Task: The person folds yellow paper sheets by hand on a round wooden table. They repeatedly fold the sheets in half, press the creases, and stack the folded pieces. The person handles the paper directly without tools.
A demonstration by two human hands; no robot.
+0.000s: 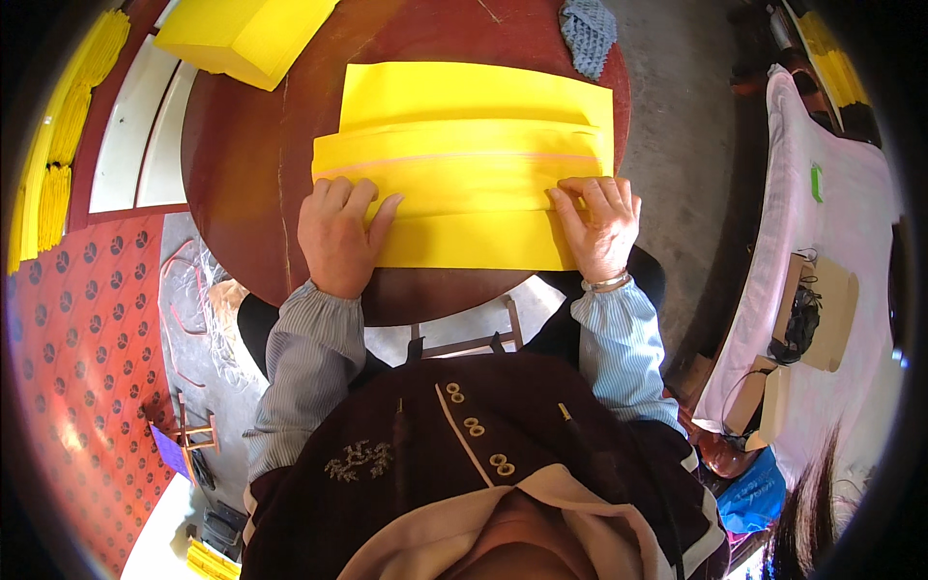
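Note:
A stack of yellow sheets (464, 174), paper or thin cloth, lies on a round dark red table (239, 181) before me. The upper layers are folded or offset, and a thin pinkish line runs across them. My left hand (344, 232) rests at the left side of the stack, fingers curled over its edge and the thumb on the yellow surface. My right hand (600, 225), with a bracelet at the wrist, pinches the right side of a folded layer between thumb and fingers.
A yellow block-shaped stack (246, 36) stands at the table's far left. A blue-grey textured cloth (589, 36) lies at the far right edge. Right of the table, a pink-covered table (819, 239) holds open cardboard boxes (834, 312). More yellow bundles (65, 145) lie far left.

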